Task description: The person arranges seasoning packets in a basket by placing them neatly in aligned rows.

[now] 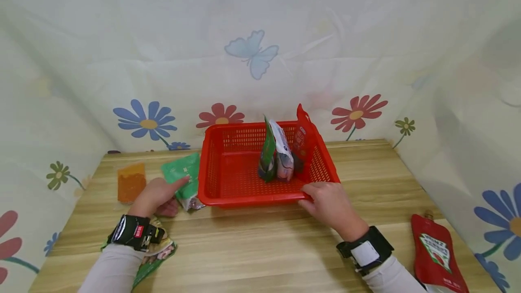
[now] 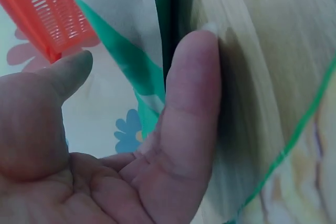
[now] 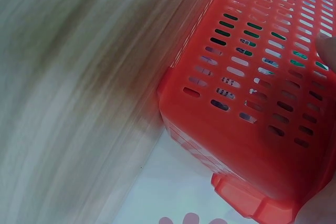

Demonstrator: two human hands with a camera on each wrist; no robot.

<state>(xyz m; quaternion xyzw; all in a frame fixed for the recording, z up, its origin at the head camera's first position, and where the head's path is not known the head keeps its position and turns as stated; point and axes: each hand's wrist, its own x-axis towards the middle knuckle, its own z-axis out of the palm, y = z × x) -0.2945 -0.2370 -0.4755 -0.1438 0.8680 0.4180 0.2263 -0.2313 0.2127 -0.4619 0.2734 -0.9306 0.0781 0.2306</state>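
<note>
A red plastic basket (image 1: 244,201) stands at the back of the table, holding several upright packets toward its right side. My right hand (image 1: 329,206) grips the basket's front rim near the right corner, with fingers over the edge. Left of the basket lies a green pouch (image 1: 181,166) with a see-through lower end. At that pouch's near left edge is my left hand (image 1: 156,196), its thumb stretched out and apart from the fingers. In the left wrist view, a finger (image 2: 191,93) lies along the pouch's edge, close over the wood.
An orange-filled packet (image 1: 131,182) lies at the back left. Under the left wrist is a green-edged food packet (image 1: 156,261), partly hidden by the arm. A red ketchup pouch (image 1: 437,250) lies at the right. Flower-printed cloth walls (image 1: 252,98) close the table's back and sides.
</note>
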